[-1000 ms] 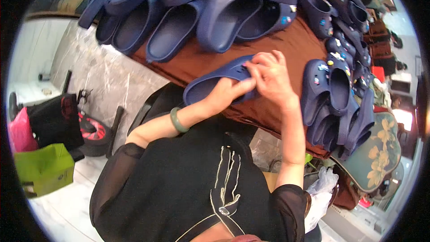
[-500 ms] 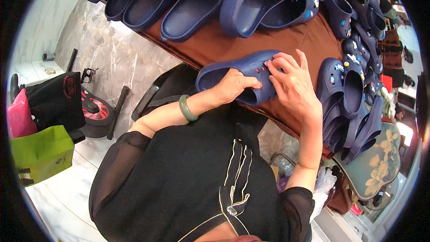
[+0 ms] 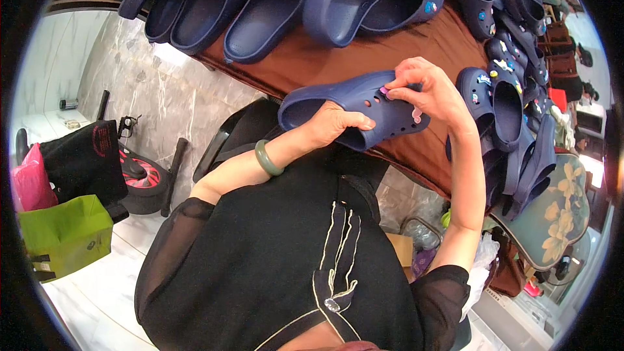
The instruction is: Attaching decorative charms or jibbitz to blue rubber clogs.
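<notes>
The left hand [image 3: 335, 125] curls around the side of a navy clog [image 3: 354, 112] held above the brown-covered bench [image 3: 364, 52] — the right hand [image 3: 429, 91] pinches a small pink charm [image 3: 383, 91] against its top. Since half a second ago the clog has tilted little; the right fingers have bunched tighter.

a green bag [image 3: 65, 234], a pink bag [image 3: 29, 179] and a black bag [image 3: 84, 159] stand on the floor at left.

The premises appeared to be a small footwear workshop or stall: many identical navy clogs [image 3: 273, 13] were laid across a brown-covered table [image 3: 364, 58], several on the right [image 3: 500, 97] already carrying small coloured charms.
</notes>
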